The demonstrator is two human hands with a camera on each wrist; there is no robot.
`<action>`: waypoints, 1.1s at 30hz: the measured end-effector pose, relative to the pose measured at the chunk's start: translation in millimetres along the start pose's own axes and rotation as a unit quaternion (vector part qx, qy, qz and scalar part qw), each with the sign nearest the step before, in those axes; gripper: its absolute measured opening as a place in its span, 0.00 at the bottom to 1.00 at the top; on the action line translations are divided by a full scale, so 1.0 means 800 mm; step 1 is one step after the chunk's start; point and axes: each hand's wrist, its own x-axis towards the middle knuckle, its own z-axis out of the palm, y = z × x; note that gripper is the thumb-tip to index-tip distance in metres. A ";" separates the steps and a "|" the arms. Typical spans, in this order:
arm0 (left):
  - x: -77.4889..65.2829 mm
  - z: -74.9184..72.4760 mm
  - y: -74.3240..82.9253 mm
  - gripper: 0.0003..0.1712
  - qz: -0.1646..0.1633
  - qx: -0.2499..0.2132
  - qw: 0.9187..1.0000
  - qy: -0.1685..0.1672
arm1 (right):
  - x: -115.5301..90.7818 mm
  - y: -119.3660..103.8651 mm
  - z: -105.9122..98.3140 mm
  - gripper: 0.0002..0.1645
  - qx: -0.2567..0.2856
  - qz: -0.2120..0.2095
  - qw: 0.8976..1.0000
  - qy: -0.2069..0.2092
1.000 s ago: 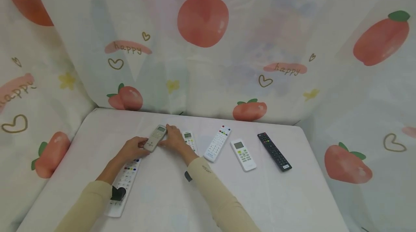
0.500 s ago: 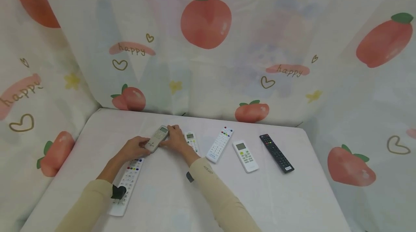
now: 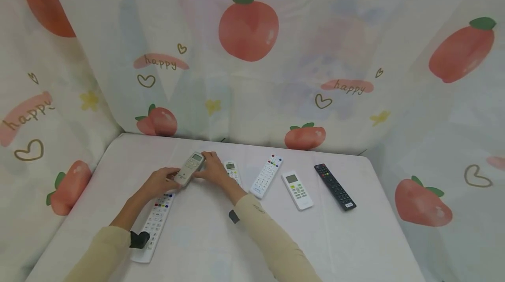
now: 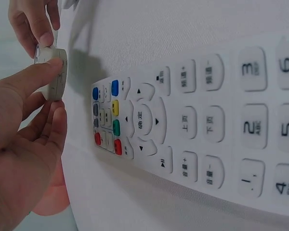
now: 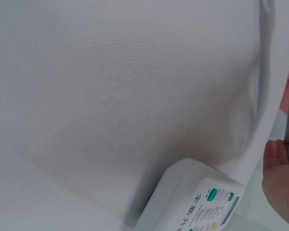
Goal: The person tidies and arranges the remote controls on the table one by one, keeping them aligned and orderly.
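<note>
A grey-beige remote control [image 3: 190,169] with a small screen is held between both hands near the back left of the table. My left hand [image 3: 159,182] grips its lower end, thumb and fingers on opposite sides in the left wrist view. With its fingers at the upper right edge, my right hand [image 3: 215,170] holds the other end. Below the left wrist lies a long white remote [image 4: 183,120] with coloured buttons. Partly hidden behind the right hand is a white remote with a screen [image 3: 232,171].
Right of the hands lie a white remote with coloured buttons [image 3: 266,176], a white air-conditioner remote [image 3: 297,190] and a black remote [image 3: 335,187]. The white table [image 3: 355,247] ends at a fruit-print curtain [image 3: 252,98] at the back and sides.
Both hands keep their hold on the grey-beige remote, which stays nearly in place. The whole head view has shifted slightly; the other remotes lie as before.
</note>
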 end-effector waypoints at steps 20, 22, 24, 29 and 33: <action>-0.042 0.010 0.013 0.36 0.027 -0.033 0.999 0.026 | -0.035 0.000 -0.014 0.47 0.033 -0.059 0.998 0.001; -0.047 0.011 0.015 0.35 0.027 -0.035 0.998 0.032 | -0.038 -0.001 -0.015 0.46 0.035 -0.062 0.997 -0.003; -0.052 0.012 0.018 0.35 0.030 -0.036 0.998 0.038 | -0.042 -0.002 -0.017 0.46 0.038 -0.063 0.997 -0.008; -0.063 0.017 0.026 0.34 0.029 -0.038 0.998 0.045 | -0.051 -0.002 -0.019 0.47 0.043 -0.068 0.997 -0.020; -0.073 0.021 0.032 0.33 0.027 -0.036 0.998 0.049 | -0.057 -0.002 -0.020 0.47 0.044 -0.075 0.996 -0.031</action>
